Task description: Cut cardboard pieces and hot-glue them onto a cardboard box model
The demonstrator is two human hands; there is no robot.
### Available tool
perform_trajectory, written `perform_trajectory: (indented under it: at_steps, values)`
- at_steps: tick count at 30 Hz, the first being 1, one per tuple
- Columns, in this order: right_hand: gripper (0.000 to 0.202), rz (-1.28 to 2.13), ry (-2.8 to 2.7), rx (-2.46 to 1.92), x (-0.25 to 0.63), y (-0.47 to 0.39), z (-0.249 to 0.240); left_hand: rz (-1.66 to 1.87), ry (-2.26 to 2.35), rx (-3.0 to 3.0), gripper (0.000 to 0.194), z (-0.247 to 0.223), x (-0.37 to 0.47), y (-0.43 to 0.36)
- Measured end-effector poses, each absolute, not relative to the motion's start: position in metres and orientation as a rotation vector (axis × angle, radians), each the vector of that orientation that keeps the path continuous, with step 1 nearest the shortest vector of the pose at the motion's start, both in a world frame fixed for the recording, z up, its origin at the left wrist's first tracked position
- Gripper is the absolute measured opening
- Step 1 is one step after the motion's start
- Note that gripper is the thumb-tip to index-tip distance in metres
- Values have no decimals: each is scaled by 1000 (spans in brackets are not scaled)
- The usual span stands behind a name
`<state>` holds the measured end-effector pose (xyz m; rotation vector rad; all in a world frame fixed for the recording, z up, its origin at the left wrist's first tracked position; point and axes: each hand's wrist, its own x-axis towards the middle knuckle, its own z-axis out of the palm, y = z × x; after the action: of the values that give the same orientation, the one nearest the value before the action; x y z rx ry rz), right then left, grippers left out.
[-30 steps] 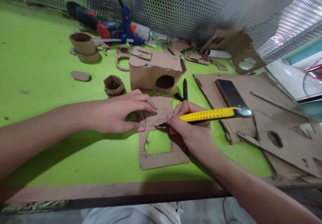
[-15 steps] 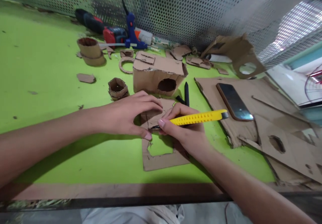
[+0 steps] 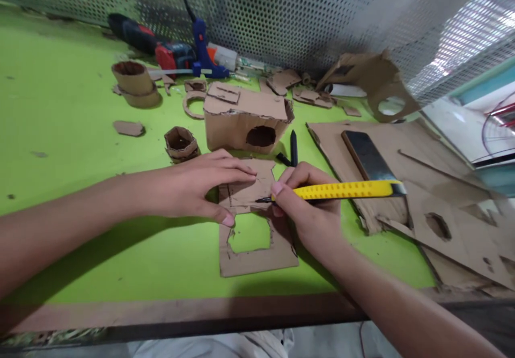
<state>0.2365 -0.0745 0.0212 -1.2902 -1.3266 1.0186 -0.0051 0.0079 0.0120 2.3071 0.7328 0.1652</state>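
Observation:
A flat piece of cardboard with a rough square hole lies on the green table before me. My left hand rests on its left side, fingers stretched out and thumb beside the hole. In my right hand is a yellow utility knife, pinched near its dark blade. The blade tip touches the cardboard above the hole, where a cut or line runs across. Just behind stands a cardboard box with a round opening in its front.
A black marker and its cap lie right of the box. A phone rests on cardboard sheets at the right. Cardboard rings stand at left. A blue glue gun and a power tool sit by the mesh wall.
My right hand has drawn the knife rightward across the cardboard, away from my left thumb. My left hand stays on the piece. The whole view has shifted slightly.

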Motion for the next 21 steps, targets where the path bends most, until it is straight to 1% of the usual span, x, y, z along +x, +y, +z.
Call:
perform_trajectory:
  at_steps: [6, 9, 11, 15, 21]
  values:
    - [29, 1255, -1384, -1194, 226, -73, 17, 189, 706, 2297, 77, 13, -3, 10]
    - [29, 1326, -1325, -1191, 223, -72, 14, 183, 703, 2298, 79, 12, -4, 10]
    - [30, 1253, -1295, -1256, 225, -73, 15, 173, 708, 2287, 79, 13, -6, 10]
    - [41, 1125, -1230, -1418, 233, -74, 20, 158, 734, 2263, 77, 15, -10, 8]
    - [37, 995, -1260, -1429, 234, -75, 22, 195, 735, 2283, 79, 11, -13, 7]
